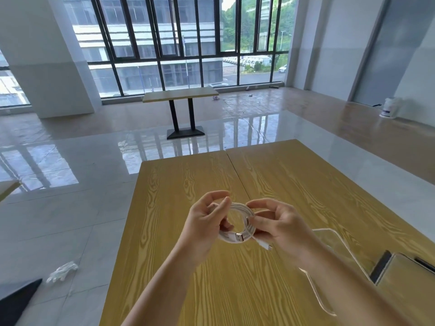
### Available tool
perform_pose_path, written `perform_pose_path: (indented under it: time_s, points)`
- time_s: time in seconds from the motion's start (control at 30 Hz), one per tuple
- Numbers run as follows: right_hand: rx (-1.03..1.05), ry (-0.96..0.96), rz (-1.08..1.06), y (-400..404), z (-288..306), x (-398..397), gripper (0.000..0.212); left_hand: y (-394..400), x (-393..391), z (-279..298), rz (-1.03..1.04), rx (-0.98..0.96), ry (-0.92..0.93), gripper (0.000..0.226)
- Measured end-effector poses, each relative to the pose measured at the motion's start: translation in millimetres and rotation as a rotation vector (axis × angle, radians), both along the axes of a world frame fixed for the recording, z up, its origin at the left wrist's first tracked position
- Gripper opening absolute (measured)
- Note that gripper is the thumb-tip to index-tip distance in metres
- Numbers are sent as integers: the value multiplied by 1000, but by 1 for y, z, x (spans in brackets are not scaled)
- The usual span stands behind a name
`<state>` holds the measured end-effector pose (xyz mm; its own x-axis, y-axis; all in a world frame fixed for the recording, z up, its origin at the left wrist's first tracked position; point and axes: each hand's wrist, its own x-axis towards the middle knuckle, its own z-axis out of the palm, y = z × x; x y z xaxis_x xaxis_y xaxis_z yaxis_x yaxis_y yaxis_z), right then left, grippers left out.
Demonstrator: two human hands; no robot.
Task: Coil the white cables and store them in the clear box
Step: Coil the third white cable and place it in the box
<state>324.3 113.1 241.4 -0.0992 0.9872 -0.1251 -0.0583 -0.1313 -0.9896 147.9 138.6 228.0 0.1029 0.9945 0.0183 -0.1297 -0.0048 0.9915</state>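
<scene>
Tabletop (179, 231) of yellow wood grain fills the lower middle of the view, made of two slabs butted together along a dark seam. Both forearms reach in from the bottom edge and meet above it.

Left hand (207, 222) is curled, thumb and forefinger pinched together on the left side of the white cable (244, 220), the other fingers folded under the coil. Right hand (280, 224) is likewise closed on the cable's right side, its thumb and forefinger nipping the loops near the top, the palm turned down. The two hands sit close together, with only the coil between them.

The cable is wound into a small round coil of several turns, held up off the tabletop. One metal USB plug (239, 237) lies across the bottom of the coil; a second, white connector end (264, 245) sticks out lower right, under the right hand.

Clear box (339, 241) rests on the tabletop to the right, partly hidden behind the right forearm; its edges show as pale lines. Contents cannot be made out through the arm. A brown cardboard box (407, 285) stands just beside it at the right edge.
</scene>
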Motion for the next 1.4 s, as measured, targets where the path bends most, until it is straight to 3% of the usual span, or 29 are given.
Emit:
perform_pose_path:
  time_s: [0.33,0.6,1.1,1.4]
  points:
    - [-40,40,-172,10,-25,61,20,9,42,-25,-164,-169,-55,24]
    - [-136,58,-209,19,-51,118,23,20,96,-45,-142,-322,-107,22]
    - [-333,-122,-193,25,-110,229,21,40,201,-110,-190,-472,234,17]
    - [-523,-414,-79,27,-165,270,19,28,248,-162,-293,-524,539,22]
